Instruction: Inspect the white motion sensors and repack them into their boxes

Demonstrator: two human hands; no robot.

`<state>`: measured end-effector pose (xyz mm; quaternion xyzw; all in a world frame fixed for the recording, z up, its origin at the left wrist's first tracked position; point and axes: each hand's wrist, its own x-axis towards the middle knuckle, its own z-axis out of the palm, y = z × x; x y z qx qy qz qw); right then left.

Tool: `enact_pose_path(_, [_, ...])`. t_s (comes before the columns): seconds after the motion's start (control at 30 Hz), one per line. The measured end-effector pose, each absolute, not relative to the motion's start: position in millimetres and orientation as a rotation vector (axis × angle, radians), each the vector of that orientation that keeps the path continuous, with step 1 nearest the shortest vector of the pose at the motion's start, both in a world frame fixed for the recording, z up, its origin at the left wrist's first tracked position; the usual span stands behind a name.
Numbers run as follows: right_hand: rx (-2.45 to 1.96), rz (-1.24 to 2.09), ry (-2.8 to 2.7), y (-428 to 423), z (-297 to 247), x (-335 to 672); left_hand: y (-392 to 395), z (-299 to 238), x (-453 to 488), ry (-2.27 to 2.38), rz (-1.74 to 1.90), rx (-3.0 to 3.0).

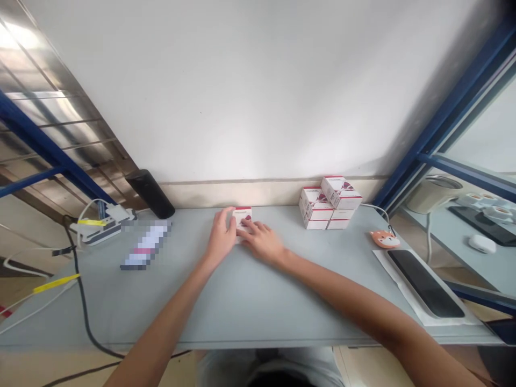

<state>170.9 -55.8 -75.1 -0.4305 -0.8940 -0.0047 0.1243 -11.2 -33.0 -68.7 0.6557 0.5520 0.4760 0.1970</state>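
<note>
A small white cardboard box with a red edge and a dark red print is at the back middle of the table. My left hand is closed against the box's left side, thumb along it. From the right, my right hand is partly curled over the box's front and right side, its fingers touching the printed face. Between them, the two hands hide the lower part of the box. To the right, several boxes of the same kind stand in a stack close to the wall.
Left of my hands lie a pixelated phone, a black cylinder and a power strip with cables. At the right are an orange animal-face case and a dark phone-like device on white paper. A blue frame borders the table.
</note>
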Motion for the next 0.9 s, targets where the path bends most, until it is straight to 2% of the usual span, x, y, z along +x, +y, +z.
enact_pose_path(0.13, [-1.250, -0.074, -2.632, -26, -63, 118, -48, -58, -40, 1.608, 1.223, 1.948])
enact_pose_path(0.3, [-1.236, -0.153, -2.615, -15, -20, 90, -53, -38, -66, 1.684, 1.107, 2.027])
enact_pose_path(0.43, [-1.220, -0.254, -2.504, -20, 24, 137, -57, -20, -73, 1.736, 1.070, 2.011])
enact_pose_path(0.53, [-1.363, -0.333, -2.330, -25, 35, 204, -57, -15, -66, 1.772, 0.973, 1.934])
enact_pose_path(0.6, [-1.510, -0.384, -2.191, -31, 22, 248, -56, -16, -51, 1.791, 0.916, 1.868])
enact_pose_path(0.73, [-1.745, -0.536, -1.991, -40, -37, 306, -58, -23, -2, 1.676, 0.924, 1.803])
enact_pose_path(0.9, [-1.641, -0.613, -1.978, -48, -83, 318, -62, -30, 46, 1.339, 0.818, 1.568])
